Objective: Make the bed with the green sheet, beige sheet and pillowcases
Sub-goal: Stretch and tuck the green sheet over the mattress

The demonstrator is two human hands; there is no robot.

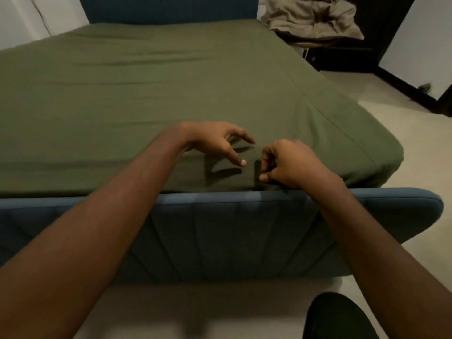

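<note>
One green sheet (171, 81) over bed (220, 228); left hand (215, 140), right hand (291, 162) at near edge.

Cloth nearly everywhere I look, all of it matt.

I see the green sheet (171, 81) as soft, smooth fabric with faint creases. The footboard (220, 228) and headboard (171, 8) are blue upholstery cloth, the footboard stitched into padded channels. The beige sheet (313, 18) is limp, crumpled cloth. The floor (367, 113) looks hard, pale and smooth, with a dull sheen.
</note>
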